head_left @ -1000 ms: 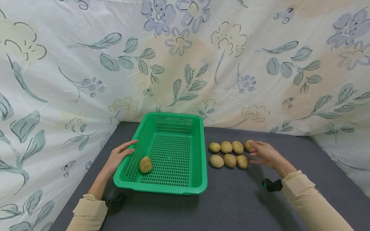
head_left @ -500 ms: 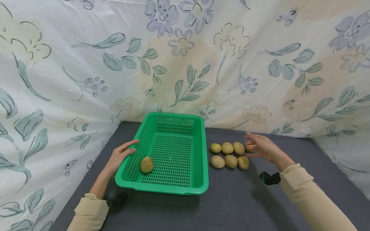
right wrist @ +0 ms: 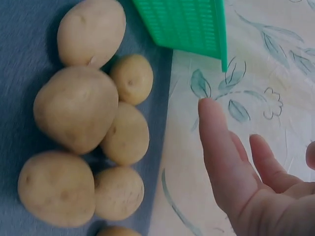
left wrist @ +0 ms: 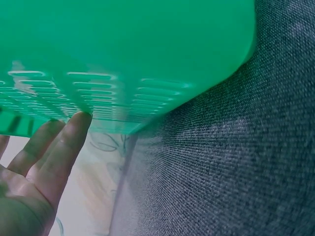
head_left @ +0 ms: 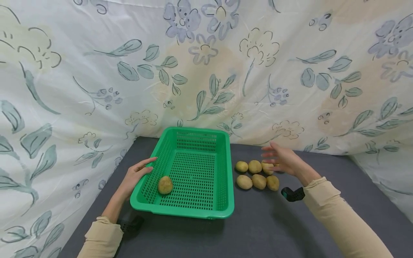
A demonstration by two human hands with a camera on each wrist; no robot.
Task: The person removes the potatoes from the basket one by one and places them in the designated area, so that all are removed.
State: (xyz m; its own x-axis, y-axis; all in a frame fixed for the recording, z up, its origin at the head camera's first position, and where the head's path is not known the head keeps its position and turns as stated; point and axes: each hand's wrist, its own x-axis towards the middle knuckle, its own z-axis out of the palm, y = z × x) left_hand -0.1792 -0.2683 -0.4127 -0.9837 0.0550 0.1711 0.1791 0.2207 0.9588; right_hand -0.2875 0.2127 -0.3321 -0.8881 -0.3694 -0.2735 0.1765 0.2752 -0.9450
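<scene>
A green plastic basket (head_left: 222, 186) with slotted walls stands on the dark cloth, one potato (head_left: 165, 185) lying inside near its left wall. My left hand (head_left: 133, 178) rests at the basket's left rim; in the left wrist view its straight fingers (left wrist: 69, 142) reach the slotted outer wall. Right of the basket, several potatoes (head_left: 259, 181) lie in two rows. My right hand (head_left: 285, 160) hovers above the right end of the back row, fingers spread and holding nothing. It partly hides the potatoes there. In the right wrist view, potatoes (right wrist: 76, 109) lie beside the hand.
A dark grey cloth (head_left: 251, 229) covers the table. Floral fabric (head_left: 206, 71) hangs behind the table and along its left side. Dark wrist devices (head_left: 292, 194) are strapped below both sleeves.
My right hand has risen from the rightmost back potato and shifted left over the back row. The potatoes stay where they were. My left hand remains at the basket's rim.
</scene>
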